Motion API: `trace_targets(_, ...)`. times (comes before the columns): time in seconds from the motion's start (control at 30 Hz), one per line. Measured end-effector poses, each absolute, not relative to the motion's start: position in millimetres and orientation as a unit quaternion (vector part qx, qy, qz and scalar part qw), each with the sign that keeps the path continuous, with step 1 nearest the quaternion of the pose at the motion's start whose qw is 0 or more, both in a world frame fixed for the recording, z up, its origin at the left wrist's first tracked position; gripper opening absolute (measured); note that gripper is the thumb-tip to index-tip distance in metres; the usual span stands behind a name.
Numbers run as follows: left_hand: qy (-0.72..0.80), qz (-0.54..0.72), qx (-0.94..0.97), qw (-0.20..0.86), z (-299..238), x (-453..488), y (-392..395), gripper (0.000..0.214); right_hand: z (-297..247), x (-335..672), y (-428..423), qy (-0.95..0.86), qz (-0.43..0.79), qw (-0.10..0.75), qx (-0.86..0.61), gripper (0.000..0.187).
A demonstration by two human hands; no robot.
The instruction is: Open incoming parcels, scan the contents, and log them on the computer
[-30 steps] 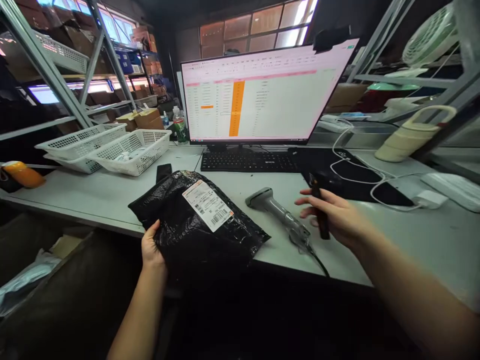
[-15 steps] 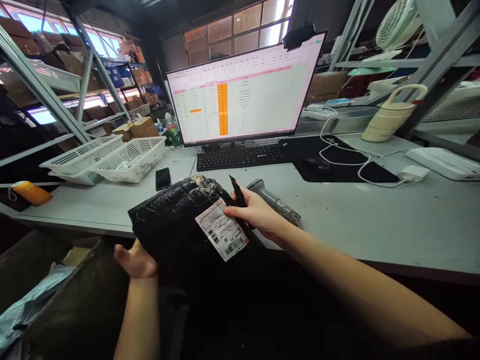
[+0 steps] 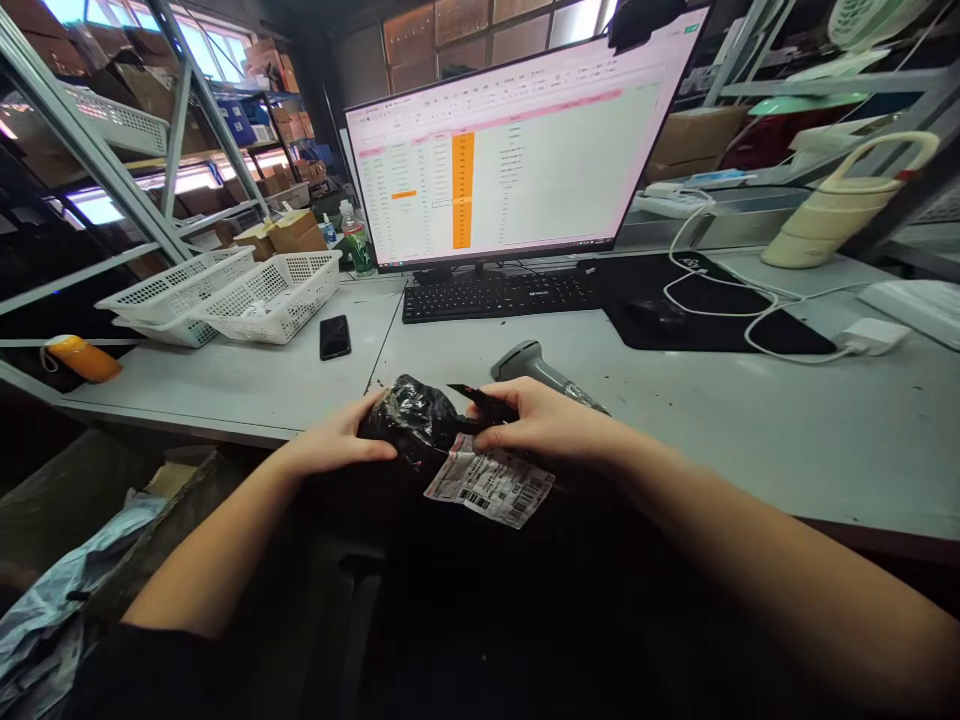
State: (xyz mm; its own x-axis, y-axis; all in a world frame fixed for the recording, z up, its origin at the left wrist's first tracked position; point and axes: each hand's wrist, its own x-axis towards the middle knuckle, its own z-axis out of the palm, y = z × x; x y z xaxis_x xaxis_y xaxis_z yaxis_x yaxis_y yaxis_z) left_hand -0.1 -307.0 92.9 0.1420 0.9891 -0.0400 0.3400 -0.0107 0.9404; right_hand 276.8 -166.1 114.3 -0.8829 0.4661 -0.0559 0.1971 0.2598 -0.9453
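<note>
A package wrapped in black plastic (image 3: 420, 420) is between my two hands at the desk's front edge. A white shipping label (image 3: 491, 485) with barcodes is on its near right side. My left hand (image 3: 349, 440) grips the package's left side, thumb on top. My right hand (image 3: 517, 415) is closed round a black utility knife (image 3: 491, 403), its tip pointing left over the package. Its thumb also presses the wrapping near the label. Just behind my right hand, a grey barcode scanner (image 3: 544, 370) lies on the desk. The package's underside is hidden.
A monitor (image 3: 555, 180) stands behind a black keyboard (image 3: 499, 298). A phone (image 3: 334, 337) and white plastic baskets (image 3: 274, 300) are to the left. A mouse pad (image 3: 720, 310) with a white cable lies right. Below the desk at left is a bin holding plastic bags (image 3: 82, 580).
My left hand has moved from under the package, palm open, to gripping its left side. The package has turned, bringing its end upward. The knife now points more to the left.
</note>
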Motion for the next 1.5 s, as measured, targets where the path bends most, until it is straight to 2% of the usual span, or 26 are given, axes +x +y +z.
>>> trace_targets(0.17, 0.621, 0.407, 0.621, 0.251, 90.1, 17.5, -304.5, 0.06, 98.1, 287.9, -158.7, -0.764, 0.562, 0.16, -0.274, 0.03)
trace_targets(0.3, 0.64, 0.336, 0.685, 0.093, 127.6, 11.2, -304.5, 0.035, 94.5, 289.8, -160.5, -0.756, 0.575, 0.173, -0.258, 0.031)
trace_targets(0.4, 0.608, 0.237, 0.754, 0.078, 172.5, 9.4, -298.1, 0.027, 100.7, 281.6, -165.2, -0.706, 0.614, 0.251, -0.247, 0.045)
trace_targets(0.53, 0.563, 0.078, 0.819, 0.073, 219.1, 19.0, -269.8, 0.025, 110.6, 254.5, -169.6, -0.67, 0.638, 0.349, -0.151, 0.069)
trace_targets(0.63, 0.56, 0.088, 0.823, -0.045, 221.7, 26.1, -241.6, 0.03, 108.9, 225.1, -167.2, -0.624, 0.655, 0.404, -0.138, 0.052)
trace_targets(0.7, 0.57, 0.181, 0.789, -0.136, 203.8, 29.3, -232.5, 0.048, 103.4, 206.9, -161.9, -0.527, 0.703, 0.449, -0.163, 0.037)
trace_targets(0.77, 0.571, 0.273, 0.752, -0.182, 170.9, 34.5, -238.2, 0.073, 97.7, 193.4, -154.8, -0.41, 0.748, 0.483, -0.198, 0.03)
trace_targets(0.83, 0.563, 0.298, 0.756, -0.149, 126.9, 44.8, -259.2, 0.1, 94.0, 185.4, -147.9, -0.327, 0.764, 0.504, -0.234, 0.029)
trace_targets(0.9, 0.593, 0.259, 0.756, -0.1, 78.6, 59.5, -290.4, 0.123, 92.2, 181.4, -142.7, -0.288, 0.764, 0.519, -0.254, 0.029)
trace_targets(1.0, 0.659, 0.234, 0.711, -0.076, 17.3, 81.1, -341.0, 0.129, 89.3, 179.0, -137.4, -0.276, 0.757, 0.537, -0.251, 0.028)
trace_targets(1.1, 0.719, 0.256, 0.643, -0.06, -16.1, 92.5, -378.4, 0.125, 84.0, 177.9, -133.4, -0.282, 0.75, 0.55, -0.236, 0.031)
trace_targets(1.2, 0.737, 0.267, 0.621, -0.024, -21.6, 89.7, -393.1, 0.117, 80.1, 179.6, -135.5, -0.305, 0.735, 0.556, -0.24, 0.041)
trace_targets(1.33, 0.693, 0.32, 0.645, -0.04, 9.9, 73.5, -373.7, 0.09, 81.4, 186.9, -162.6, -0.402, 0.661, 0.577, -0.261, 0.056)
trace_targets(1.43, 0.657, 0.348, 0.662, -0.095, 48.6, 67.8, -337.3, 0.063, 77.9, 192.8, -194.6, -0.47, 0.605, 0.595, -0.243, 0.054)
trace_targets(1.5, 0.667, 0.331, 0.657, -0.12, 68.8, 70.6, -312.5, 0.048, 69.5, 196.5, -212.1, -0.478, 0.609, 0.59, -0.23, 0.052)
